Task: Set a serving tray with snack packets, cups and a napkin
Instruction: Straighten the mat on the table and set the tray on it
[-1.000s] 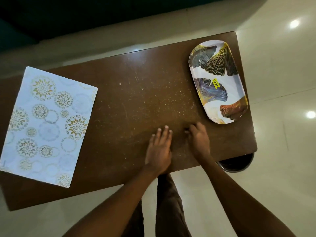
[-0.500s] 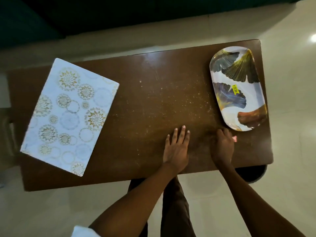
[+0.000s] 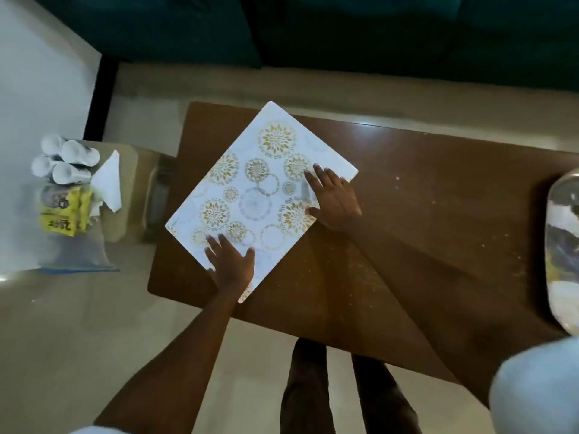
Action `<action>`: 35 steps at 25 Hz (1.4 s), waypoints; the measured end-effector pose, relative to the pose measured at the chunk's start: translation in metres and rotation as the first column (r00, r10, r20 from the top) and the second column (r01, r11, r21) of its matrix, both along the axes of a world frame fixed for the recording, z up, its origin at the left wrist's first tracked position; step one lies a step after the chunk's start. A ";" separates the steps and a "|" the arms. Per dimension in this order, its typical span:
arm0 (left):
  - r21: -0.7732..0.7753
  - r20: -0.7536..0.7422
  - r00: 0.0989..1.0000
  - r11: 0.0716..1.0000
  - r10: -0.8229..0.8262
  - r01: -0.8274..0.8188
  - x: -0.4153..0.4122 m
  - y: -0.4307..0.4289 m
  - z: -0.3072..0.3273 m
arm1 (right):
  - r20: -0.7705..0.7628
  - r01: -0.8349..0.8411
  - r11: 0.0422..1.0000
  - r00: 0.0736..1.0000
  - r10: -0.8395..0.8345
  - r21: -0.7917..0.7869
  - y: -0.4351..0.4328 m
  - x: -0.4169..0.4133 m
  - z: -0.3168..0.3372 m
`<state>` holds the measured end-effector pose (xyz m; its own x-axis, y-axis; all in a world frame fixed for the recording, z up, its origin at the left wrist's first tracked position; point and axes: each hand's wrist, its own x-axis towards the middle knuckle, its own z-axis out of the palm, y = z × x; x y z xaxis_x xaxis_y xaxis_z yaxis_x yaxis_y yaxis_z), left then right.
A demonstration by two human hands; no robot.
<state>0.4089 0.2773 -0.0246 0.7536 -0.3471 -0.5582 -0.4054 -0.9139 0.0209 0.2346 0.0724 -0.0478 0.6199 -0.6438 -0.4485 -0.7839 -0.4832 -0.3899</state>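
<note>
A white placemat (image 3: 257, 189) with gold and grey flower rings lies at an angle on the left end of the brown table (image 3: 423, 214). My left hand (image 3: 230, 261) rests flat on its near corner, fingers spread. My right hand (image 3: 333, 195) presses flat on its right edge. The oval leaf-patterned serving tray (image 3: 564, 245) is blurred at the far right edge of the table. Off the table to the left, white cups (image 3: 64, 162), yellow snack packets (image 3: 64, 211) and a white napkin (image 3: 108, 183) sit together on a low surface.
A dark green sofa (image 3: 376, 36) runs along the far side. A small clear stool or stand (image 3: 156, 195) sits between the table and the snack items. My legs (image 3: 344, 389) stand at the table's near edge on pale floor tiles.
Both hands have moved left from the bare middle of the table onto the placemat. The view has swung left, so the tray now sits at the right edge and the cups and packets appear.
</note>
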 end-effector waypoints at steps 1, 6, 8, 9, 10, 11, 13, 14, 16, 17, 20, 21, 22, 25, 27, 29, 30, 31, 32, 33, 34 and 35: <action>0.022 -0.018 1.000 1.000 -0.005 0.006 0.006 0.009 -0.005 | -0.026 -0.047 0.999 0.999 0.046 -0.009 -0.006 0.013 -0.006; -0.003 -0.052 0.997 0.999 -0.053 0.053 0.007 0.030 -0.025 | -0.083 -0.044 0.998 0.996 0.041 -0.035 -0.017 0.023 -0.020; 0.001 -0.020 0.990 0.990 -0.139 0.139 0.013 0.031 -0.027 | -0.089 -0.011 0.998 0.996 0.006 -0.056 -0.011 0.014 -0.019; 0.004 -0.010 0.981 0.981 -0.193 0.193 0.018 0.029 -0.028 | -0.095 0.021 0.998 0.995 -0.027 -0.059 -0.007 0.009 -0.017; 0.002 -0.008 0.968 0.968 -0.251 0.251 0.023 0.026 -0.029 | -0.106 0.057 0.997 0.992 -0.063 -0.058 -0.003 0.002 -0.015; -0.006 -0.012 0.951 0.951 -0.310 0.310 0.028 0.021 -0.030 | -0.117 0.098 0.994 0.988 -0.104 -0.055 0.002 -0.006 -0.014; -0.024 -0.023 0.910 0.910 -0.415 0.414 0.032 0.005 -0.030 | -0.140 0.204 0.978 0.968 -0.207 -0.034 0.013 -0.028 -0.012; -0.028 -0.030 0.885 0.885 -0.465 0.464 0.031 -0.004 -0.030 | -0.149 0.264 0.964 0.953 -0.265 -0.023 0.019 -0.041 -0.011; -0.016 -0.041 0.823 0.824 -0.566 0.566 0.024 -0.023 -0.031 | -0.165 0.384 0.923 0.910 -0.381 -0.016 0.035 -0.069 -0.009; -0.011 -0.045 0.784 0.785 -0.619 0.619 0.017 -0.033 -0.031 | -0.177 0.445 0.896 0.880 -0.440 -0.014 0.045 -0.085 -0.008; -0.031 -0.060 0.659 0.661 -0.750 0.750 -0.010 -0.058 -0.030 | -0.220 0.602 0.799 0.779 -0.588 -0.003 0.077 -0.130 -0.003; -0.040 -0.068 0.616 0.619 -0.785 0.785 -0.019 -0.065 -0.029 | -0.231 0.650 0.760 0.739 -0.633 0.000 0.089 -0.144 -0.001; -0.045 -0.076 0.575 0.579 -0.815 0.814 -0.028 -0.071 -0.028 | -0.240 0.696 0.718 0.698 -0.675 0.002 0.101 -0.156 0.001; -0.028 -0.094 0.498 0.503 -0.862 0.864 -0.049 -0.081 -0.026 | -0.253 0.774 0.633 0.610 -0.751 -0.010 0.132 -0.181 0.003; -0.028 -0.107 0.483 0.488 -0.869 0.872 -0.058 -0.082 -0.026 | -0.263 0.784 0.621 0.595 -0.760 -0.020 0.143 -0.190 0.004; -0.027 -0.108 0.475 0.480 -0.874 0.877 -0.063 -0.079 -0.026 | -0.271 0.791 0.611 0.585 -0.764 -0.014 0.146 -0.193 0.005; -0.023 -0.101 0.468 0.473 -0.878 0.881 -0.065 -0.077 -0.027 | -0.273 0.797 0.604 0.580 -0.768 -0.007 0.146 -0.194 0.005; -0.019 -0.094 0.463 0.467 -0.881 0.884 -0.067 -0.076 -0.027 | -0.274 0.800 0.599 0.576 -0.770 -0.001 0.147 -0.195 0.006; -0.015 -0.089 0.461 0.464 -0.883 0.886 -0.067 -0.074 -0.028 | -0.272 0.803 0.597 0.574 -0.772 0.002 0.147 -0.195 0.006; -0.015 -0.087 0.462 0.464 -0.883 0.885 -0.068 -0.073 -0.028 | -0.271 0.804 0.594 0.573 -0.774 0.003 0.148 -0.196 0.007; -0.017 -0.090 0.466 0.469 -0.880 0.883 -0.068 -0.072 -0.028 | -0.271 0.805 0.593 0.572 -0.775 0.003 0.148 -0.197 0.007; -0.019 -0.094 0.472 0.475 -0.877 0.880 -0.069 -0.071 -0.028 | -0.269 0.804 0.595 0.574 -0.774 0.002 0.148 -0.198 0.007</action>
